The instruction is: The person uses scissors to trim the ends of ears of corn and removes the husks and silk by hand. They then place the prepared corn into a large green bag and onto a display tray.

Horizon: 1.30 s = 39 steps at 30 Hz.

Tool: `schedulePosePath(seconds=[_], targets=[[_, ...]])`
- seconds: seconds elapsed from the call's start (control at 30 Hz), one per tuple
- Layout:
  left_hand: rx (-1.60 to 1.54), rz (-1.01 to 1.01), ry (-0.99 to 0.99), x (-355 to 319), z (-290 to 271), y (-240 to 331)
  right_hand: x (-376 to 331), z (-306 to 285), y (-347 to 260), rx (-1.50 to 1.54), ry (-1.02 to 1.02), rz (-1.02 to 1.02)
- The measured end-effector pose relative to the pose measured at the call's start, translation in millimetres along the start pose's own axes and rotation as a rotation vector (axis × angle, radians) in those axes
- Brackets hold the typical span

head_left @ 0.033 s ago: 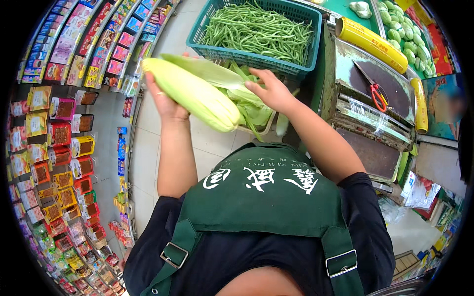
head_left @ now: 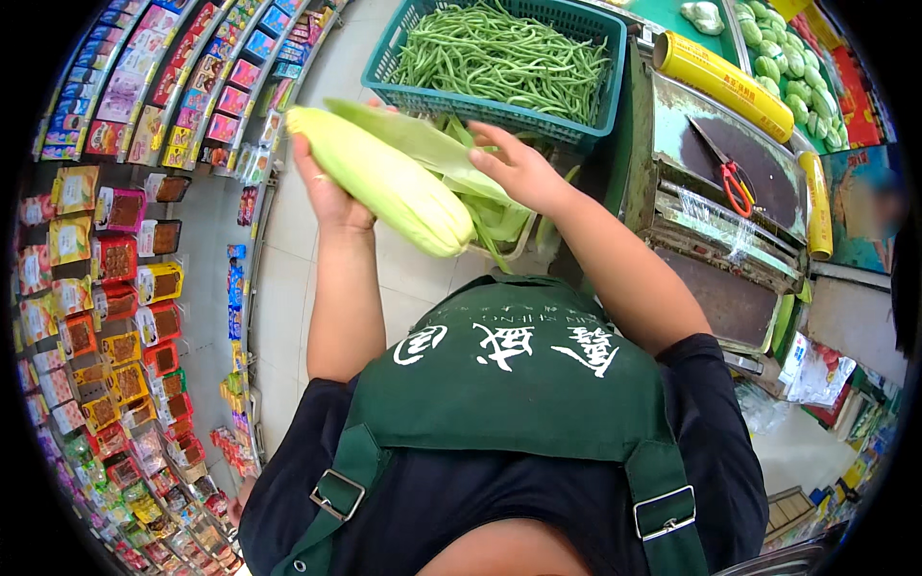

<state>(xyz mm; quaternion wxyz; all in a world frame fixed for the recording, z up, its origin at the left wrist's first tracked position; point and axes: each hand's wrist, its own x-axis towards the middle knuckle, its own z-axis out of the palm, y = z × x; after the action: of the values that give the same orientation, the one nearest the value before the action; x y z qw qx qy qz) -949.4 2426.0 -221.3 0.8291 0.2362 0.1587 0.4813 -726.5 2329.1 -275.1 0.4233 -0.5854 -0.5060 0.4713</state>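
Observation:
An ear of corn (head_left: 384,178) in pale green husk lies slanted across my left hand (head_left: 336,204), which is closed around its upper left end from below. One long husk leaf (head_left: 418,144) stands away from the ear's right side. My right hand (head_left: 523,171) is at the far end of this leaf, fingers curled over it; part of the grip is hidden. Beneath the hands, loose green husk leaves (head_left: 495,219) fill a light-coloured container (head_left: 523,242), mostly covered from view.
A teal plastic basket (head_left: 615,96) of green beans stands ahead. On the right are a worn metal wrapping machine (head_left: 672,206), red-handled scissors (head_left: 735,187) and yellow film rolls (head_left: 720,84). Shelves of packaged snacks (head_left: 120,298) line the left side. Round green vegetables (head_left: 792,62) lie far right.
The ear has shifted slightly to the right and my right hand slightly left and up. The loosened leaf sits a little differently between them.

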Motion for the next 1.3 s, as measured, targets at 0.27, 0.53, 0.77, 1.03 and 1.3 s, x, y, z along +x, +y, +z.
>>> schedulePosePath(seconds=[0.27, 0.53, 0.77, 1.03, 1.3], targets=[[0.099, 0.124, 0.130, -1, 13, -20, 16, 4, -6, -0.309, 0.029, -0.116], [0.148, 0.014, 0.450, -9, -10, -25, -20, 4, -7, 0.215, -0.249, -0.024], [0.438, 0.037, -0.001, -33, 43, -56, -65, -9, -32, 0.078, -0.129, -0.254], [0.545, 0.036, -0.285, -3, 49, -81, -32, -19, -108, -0.038, 0.393, -0.417], [0.706, -0.009, -0.548, 44, 16, -48, -11, -6, -126, -0.442, 0.564, -0.330]])
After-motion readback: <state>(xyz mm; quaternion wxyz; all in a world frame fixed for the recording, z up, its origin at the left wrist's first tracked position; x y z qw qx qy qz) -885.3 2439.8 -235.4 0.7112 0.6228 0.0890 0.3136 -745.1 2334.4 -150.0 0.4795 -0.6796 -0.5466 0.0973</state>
